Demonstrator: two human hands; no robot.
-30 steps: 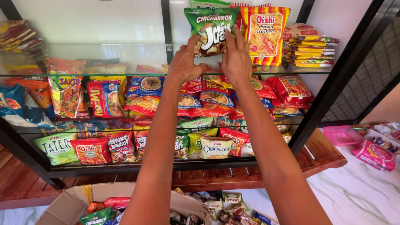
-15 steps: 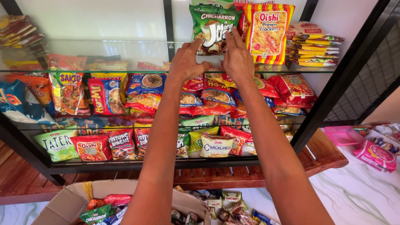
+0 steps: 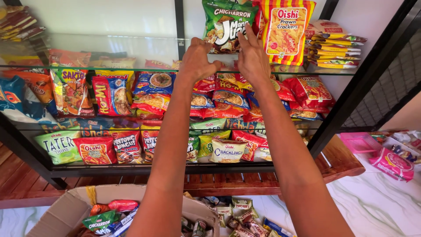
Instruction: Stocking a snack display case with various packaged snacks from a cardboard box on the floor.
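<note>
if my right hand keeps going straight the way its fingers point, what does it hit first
The right hand points up and away at the top shelf, fingertips already on the green snack bag. It would press into that bag first; the red-and-yellow striped bag stands just beside.

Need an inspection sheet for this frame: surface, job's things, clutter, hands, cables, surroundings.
Surface: top glass shelf of a black-framed rack, mostly bare on its left part.
Job's things: green snack bag upright on the top shelf, beside a red-and-yellow striped bag.
Clutter: lower shelves packed with snack bags; flat packets stacked at the right end of the top shelf; cardboard box of packets on the floor.
Hands: left hand at the green bag's bottom edge; right hand with fingers on its front. Whether either grips it cannot be told.
Cables: nothing seen.
Surroundings: white wall behind, wooden platform under the rack, pink basket at right.
</note>
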